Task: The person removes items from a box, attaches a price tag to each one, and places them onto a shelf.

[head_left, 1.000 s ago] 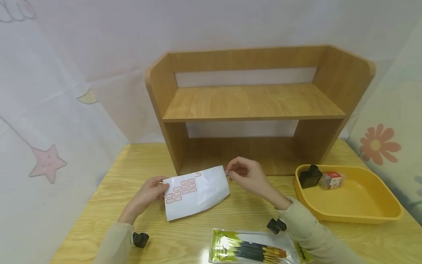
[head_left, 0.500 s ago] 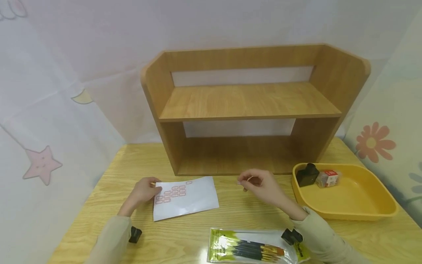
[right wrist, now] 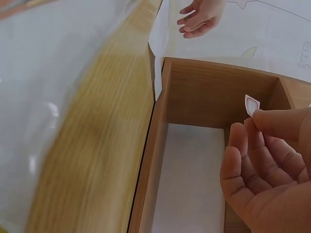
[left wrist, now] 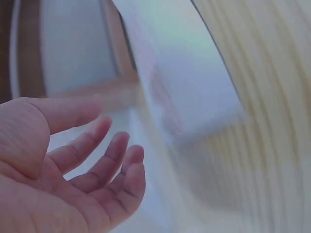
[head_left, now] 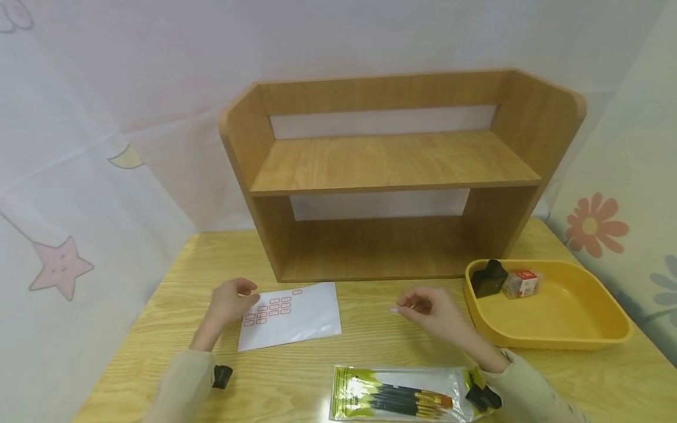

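A small white label sticker with a red border is pinched between the thumb and index finger of my right hand, which hovers over the table left of the yellow tray. In the right wrist view the other fingers of that hand curl loosely. The white sticker sheet, printed with several red-bordered labels, lies on the table. Beside its left edge is my left hand. The left wrist view shows its fingers loosely bent with nothing between them, apart from the sheet.
A wooden two-tier shelf stands at the back of the table. To the right, a yellow tray holds a black object and a small clear pack. A bag of paintbrushes lies at the front.
The sheet, held up at first, has come down onto the table and my left hand has let go of it. My right hand has moved right, away from the sheet, with the sticker.
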### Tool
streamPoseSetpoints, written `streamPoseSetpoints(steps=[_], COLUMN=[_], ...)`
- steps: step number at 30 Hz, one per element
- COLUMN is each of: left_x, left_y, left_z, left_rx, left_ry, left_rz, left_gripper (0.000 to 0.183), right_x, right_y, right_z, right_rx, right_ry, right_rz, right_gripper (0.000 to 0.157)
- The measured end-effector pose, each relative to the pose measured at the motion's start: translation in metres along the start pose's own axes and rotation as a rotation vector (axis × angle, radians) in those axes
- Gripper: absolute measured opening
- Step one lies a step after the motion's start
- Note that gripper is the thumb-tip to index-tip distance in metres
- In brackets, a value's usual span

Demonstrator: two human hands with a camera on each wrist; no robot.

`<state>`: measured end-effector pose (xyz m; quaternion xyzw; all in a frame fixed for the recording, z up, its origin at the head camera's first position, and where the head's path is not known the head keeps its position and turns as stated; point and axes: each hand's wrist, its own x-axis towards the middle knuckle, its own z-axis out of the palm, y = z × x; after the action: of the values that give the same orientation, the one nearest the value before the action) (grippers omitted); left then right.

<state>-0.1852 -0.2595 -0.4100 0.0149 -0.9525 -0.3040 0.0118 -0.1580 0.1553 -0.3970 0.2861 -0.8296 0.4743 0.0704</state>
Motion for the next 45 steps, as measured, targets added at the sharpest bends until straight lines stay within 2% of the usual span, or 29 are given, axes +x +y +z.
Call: streamPoseSetpoints(steps=[5, 9, 12, 16, 20, 25, 29, 36, 45], left_x=[-0.005, -0.009, -0.016, -0.026, -0.033, -0.046, -0.057, -0.070, -0.082], left_y=[0.030, 0.054, 0.072, 0.096, 0.116, 0.139, 0.149, 0.156, 0.155], left_z=[0.015, 0.035, 0.051, 0.067, 0.079, 0.090, 0.101, 0.117, 0.124], left_rx=[-0.147, -0.258, -0.287, -0.310, -0.342, -0.363, -0.365, -0.357, -0.363], left_ry=[0.049, 0.027, -0.024, -0.133, -0.234, -0.306, -0.350, -0.397, -0.420], left_rz=[0.133, 0.236, 0.320, 0.440, 0.515, 0.528, 0.522, 0.504, 0.506], left_gripper=[0.017, 0.012, 0.010, 0.013, 0.016, 0.017, 0.012, 0.008, 0.007], right_x=[-0.009, -0.016, -0.021, -0.027, -0.031, -0.036, -0.039, -0.046, -0.053], right_y=[0.002, 0.005, 0.007, 0.006, 0.001, -0.006, -0.009, -0.010, -0.009], right_z=[-0.001, 0.001, 0.003, 0.006, 0.009, 0.014, 0.019, 0.023, 0.026], right_rx=[-0.025, -0.007, 0.000, 0.000, 0.026, 0.062, 0.085, 0.086, 0.115], right_ry=[0.011, 0.006, 0.002, -0.022, -0.064, -0.105, -0.123, -0.155, -0.200], right_rz=[0.058, 0.075, 0.079, 0.098, 0.123, 0.131, 0.124, 0.150, 0.154], right_gripper=[0.005, 0.005, 0.006, 0.004, 0.006, 0.005, 0.005, 0.007, 0.010])
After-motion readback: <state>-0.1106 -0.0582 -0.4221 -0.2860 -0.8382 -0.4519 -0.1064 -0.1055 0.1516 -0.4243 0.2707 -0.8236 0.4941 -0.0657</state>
